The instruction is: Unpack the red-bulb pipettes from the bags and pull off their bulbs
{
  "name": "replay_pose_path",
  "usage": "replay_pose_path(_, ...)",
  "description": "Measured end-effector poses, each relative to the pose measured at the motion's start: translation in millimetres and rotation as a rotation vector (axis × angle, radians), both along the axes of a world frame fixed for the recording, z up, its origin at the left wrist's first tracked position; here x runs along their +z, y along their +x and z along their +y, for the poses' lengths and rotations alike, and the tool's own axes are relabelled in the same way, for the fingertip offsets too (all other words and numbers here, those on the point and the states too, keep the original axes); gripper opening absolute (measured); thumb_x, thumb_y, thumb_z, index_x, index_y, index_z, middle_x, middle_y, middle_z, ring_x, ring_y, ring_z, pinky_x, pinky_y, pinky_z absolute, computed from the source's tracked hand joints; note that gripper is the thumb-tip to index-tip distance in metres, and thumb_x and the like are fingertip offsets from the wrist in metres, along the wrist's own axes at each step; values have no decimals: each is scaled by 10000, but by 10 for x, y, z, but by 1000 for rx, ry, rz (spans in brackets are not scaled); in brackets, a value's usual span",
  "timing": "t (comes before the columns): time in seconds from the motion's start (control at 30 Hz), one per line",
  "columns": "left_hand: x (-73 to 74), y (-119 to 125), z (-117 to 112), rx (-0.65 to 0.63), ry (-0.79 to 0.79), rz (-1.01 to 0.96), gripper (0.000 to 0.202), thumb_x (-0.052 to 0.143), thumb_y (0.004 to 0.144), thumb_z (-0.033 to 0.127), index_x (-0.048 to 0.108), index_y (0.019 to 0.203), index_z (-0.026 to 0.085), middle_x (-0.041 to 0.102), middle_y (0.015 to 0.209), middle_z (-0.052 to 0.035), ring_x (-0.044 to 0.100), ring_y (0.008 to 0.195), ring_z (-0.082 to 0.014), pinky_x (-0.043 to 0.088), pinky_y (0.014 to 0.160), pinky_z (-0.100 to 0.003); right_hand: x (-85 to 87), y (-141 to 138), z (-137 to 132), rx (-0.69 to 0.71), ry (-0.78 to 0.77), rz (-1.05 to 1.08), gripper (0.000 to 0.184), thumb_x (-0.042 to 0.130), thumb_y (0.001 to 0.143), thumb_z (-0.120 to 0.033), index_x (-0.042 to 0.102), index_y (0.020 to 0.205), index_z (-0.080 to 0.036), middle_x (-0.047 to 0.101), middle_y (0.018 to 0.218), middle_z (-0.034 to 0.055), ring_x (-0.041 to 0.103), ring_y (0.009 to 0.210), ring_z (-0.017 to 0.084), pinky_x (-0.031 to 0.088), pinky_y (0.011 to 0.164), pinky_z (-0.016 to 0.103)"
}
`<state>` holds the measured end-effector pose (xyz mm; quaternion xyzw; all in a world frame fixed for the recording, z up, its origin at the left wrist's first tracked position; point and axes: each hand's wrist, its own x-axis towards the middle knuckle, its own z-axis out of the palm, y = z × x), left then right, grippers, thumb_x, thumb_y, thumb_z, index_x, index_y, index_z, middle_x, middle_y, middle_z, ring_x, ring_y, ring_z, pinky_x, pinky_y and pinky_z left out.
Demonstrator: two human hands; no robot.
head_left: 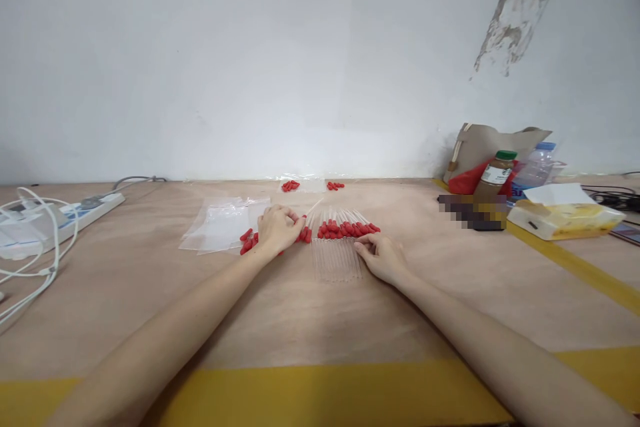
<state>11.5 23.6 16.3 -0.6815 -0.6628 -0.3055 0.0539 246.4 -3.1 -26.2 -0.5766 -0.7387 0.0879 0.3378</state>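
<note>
Over a loose pile of red rubber bulbs (249, 243), my left hand (278, 227) pinches a dropper (314, 207) by its red bulb, its thin pale tube slanting up to the right. My right hand (384, 257) has its thumb and fingertips closed at the right end of a row of clear tubes (336, 260). Just behind that row lie several droppers with red bulbs (347, 229), their pale tubes fanned away from me. My left fingers hide part of the bulb pile.
Clear plastic bags (220, 223) lie left of the bulbs. Two small groups of red bulbs (290, 186) rest on plastic by the wall. A power strip (90, 217) with white cables is on the left. Bottles (495, 177), a bag (485, 140) and a tissue pack (565, 217) stand right.
</note>
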Motion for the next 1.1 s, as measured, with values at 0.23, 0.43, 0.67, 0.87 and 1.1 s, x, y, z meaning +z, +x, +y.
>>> replay_pose_path(0.23, -108, -400, -611, -375, 214, 99, 153, 508, 802, 331, 567, 766, 195, 592, 743, -20, 522, 784, -188, 363, 747, -325, -4, -42, -24, 190, 331, 147, 311, 467, 828, -380, 594, 1031, -181, 573, 962, 85, 530, 926, 190, 418, 818, 328)
replay_pose_path(0.43, -228, -385, -747, -509, 327, 159, 117, 533, 806, 297, 552, 759, 192, 625, 776, -17, 533, 783, -167, 337, 789, -334, 95, -218, -239, 424, 503, -101, 337, 502, 827, -359, 557, 1124, -209, 586, 1060, 82, 495, 993, 197, 326, 898, 394)
replay_pose_path(0.67, -274, -277, -770, -622, 359, 167, 84, 543, 805, 276, 566, 786, 197, 641, 741, -3, 540, 750, -155, 331, 789, -343, 61, -437, -391, 459, 588, -224, 224, 481, 855, -322, 622, 1008, -240, 639, 727, 7, 506, 775, 147, 248, 912, 410)
replay_pose_path(0.87, -248, -239, -803, -676, 322, 234, 194, 564, 797, 344, 617, 942, 226, 659, 891, -28, 527, 883, -184, 319, 851, -367, 30, -455, -410, 480, 607, -238, 205, 455, 864, -281, 654, 876, -230, 579, 604, -14, 467, 666, 120, 264, 878, 366)
replay_pose_path(1.1, -209, -233, -851, -736, 277, 299, 154, 518, 831, 296, 642, 776, 223, 658, 775, -7, 518, 800, -167, 308, 837, -377, 42, -400, -431, 534, 605, -232, 200, 466, 856, -272, 648, 781, -238, 567, 549, -33, 437, 647, 115, 248, 857, 360)
